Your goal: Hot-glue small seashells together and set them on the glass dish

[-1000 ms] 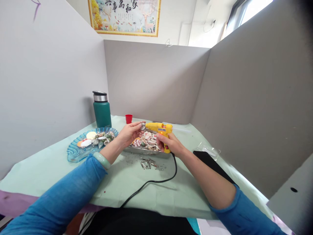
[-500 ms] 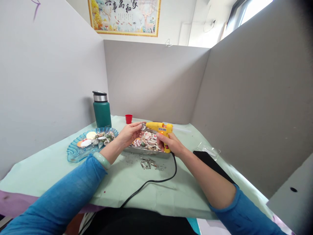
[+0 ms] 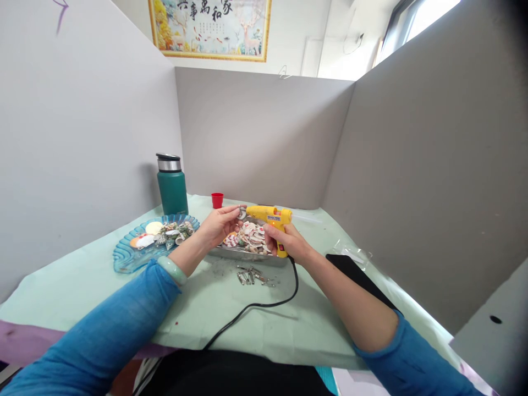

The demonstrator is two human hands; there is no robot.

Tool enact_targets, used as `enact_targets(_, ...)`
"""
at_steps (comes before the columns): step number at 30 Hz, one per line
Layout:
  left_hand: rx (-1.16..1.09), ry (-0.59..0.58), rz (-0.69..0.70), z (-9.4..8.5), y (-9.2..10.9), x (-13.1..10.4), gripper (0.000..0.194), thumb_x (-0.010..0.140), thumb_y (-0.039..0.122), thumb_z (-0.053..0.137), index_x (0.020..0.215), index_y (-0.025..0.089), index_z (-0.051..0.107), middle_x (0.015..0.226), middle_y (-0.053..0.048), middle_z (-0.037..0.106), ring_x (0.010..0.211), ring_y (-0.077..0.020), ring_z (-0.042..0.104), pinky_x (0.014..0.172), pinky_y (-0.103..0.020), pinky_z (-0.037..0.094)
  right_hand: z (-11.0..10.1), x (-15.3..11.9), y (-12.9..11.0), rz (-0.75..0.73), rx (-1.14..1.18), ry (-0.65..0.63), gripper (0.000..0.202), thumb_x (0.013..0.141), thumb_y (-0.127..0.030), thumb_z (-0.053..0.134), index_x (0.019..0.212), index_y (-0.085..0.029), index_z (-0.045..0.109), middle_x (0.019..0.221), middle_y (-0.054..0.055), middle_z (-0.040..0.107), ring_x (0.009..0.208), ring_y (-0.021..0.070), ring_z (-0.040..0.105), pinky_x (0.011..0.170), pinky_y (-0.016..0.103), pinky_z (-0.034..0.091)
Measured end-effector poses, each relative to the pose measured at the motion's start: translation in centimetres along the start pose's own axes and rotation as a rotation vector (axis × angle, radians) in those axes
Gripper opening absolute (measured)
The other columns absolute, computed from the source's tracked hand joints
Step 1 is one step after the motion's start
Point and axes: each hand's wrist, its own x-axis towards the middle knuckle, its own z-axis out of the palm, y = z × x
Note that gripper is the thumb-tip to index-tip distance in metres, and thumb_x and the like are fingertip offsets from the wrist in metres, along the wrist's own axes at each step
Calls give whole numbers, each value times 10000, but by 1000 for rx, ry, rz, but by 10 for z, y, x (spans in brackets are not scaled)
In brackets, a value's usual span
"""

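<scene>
My right hand [image 3: 289,242] is wrapped around the handle of a yellow hot glue gun [image 3: 264,213], its nozzle pointing left. Between the fingertips of my left hand [image 3: 219,224] is a small greyish-white piece that looks like a shell [image 3: 242,213], right at the nozzle tip. Whether nozzle and piece touch, I cannot tell. Below both hands stands a metal tray [image 3: 247,255] heaped with red-and-white shells [image 3: 252,236]. Several small metal pin clasps [image 3: 251,276] lie in front of the tray.
On the left, a blue shell-shaped dish [image 3: 124,258] holds shells, beside a green bottle [image 3: 173,190]. A red cup [image 3: 217,201] stands behind. The gun's black cord [image 3: 264,304] curves toward me. A black flat object [image 3: 358,278] and clear plastic bag [image 3: 350,250] lie right. Grey partitions [image 3: 264,132] enclose the table.
An orange glow on the glue gun's body, seen before, no longer shows. Both hands, the gun and the held piece stay almost in place.
</scene>
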Motion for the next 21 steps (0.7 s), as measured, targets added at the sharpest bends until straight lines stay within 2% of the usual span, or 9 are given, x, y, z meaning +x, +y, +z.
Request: enact_targets(21, -1, 31, 0, 6, 4, -4, 210, 777, 95, 634, 977, 64, 689, 685, -52, 623, 539, -94, 565, 463, -197, 439, -2, -1, 1, -21, -74, -47, 449, 814, -530, 573, 569, -157, 523, 485, -11, 521, 395, 87, 487, 416, 217, 389)
